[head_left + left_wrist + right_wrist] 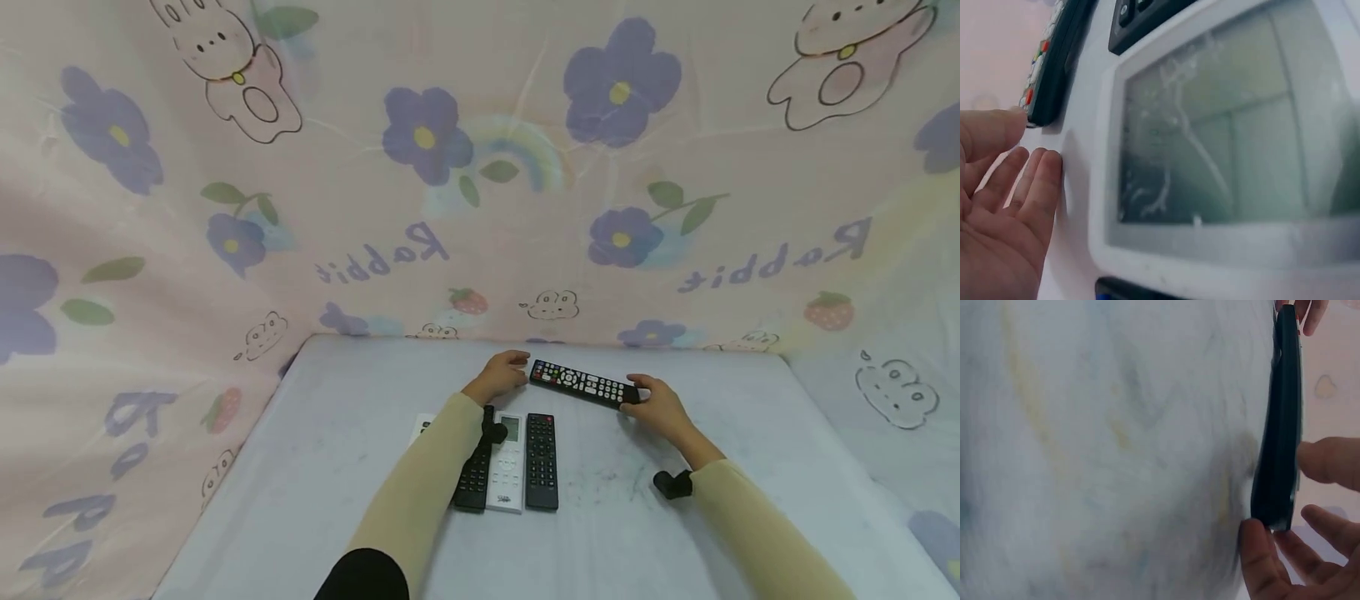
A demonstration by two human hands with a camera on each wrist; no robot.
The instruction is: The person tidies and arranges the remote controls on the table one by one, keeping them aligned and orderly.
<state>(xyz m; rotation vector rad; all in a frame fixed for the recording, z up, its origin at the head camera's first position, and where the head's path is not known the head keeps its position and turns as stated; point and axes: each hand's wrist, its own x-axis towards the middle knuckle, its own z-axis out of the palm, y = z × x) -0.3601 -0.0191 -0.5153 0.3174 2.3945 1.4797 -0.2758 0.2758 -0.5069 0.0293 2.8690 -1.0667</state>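
A long black remote control [581, 383] with white and coloured buttons lies slanted near the table's far side. At its right end, my right hand [660, 408] pinches it, thumb on the button face and fingers around the end, as the right wrist view shows of the remote [1279, 425]. My left hand [501, 375] is beside the other end, fingers extended. In the left wrist view, its thumb tip [1015, 125] is right at the remote's corner. A white remote [507, 475] with a grey screen lies below the left hand, its screen [1222, 125] filling much of the left wrist view.
Beside the white remote lie a black remote [542, 462] on the right and another black remote [471, 483] on the left, partly under the left sleeve [420, 467]. Another white remote [422, 423] is mostly hidden there. A patterned curtain [510, 225] rises behind the white table [630, 533].
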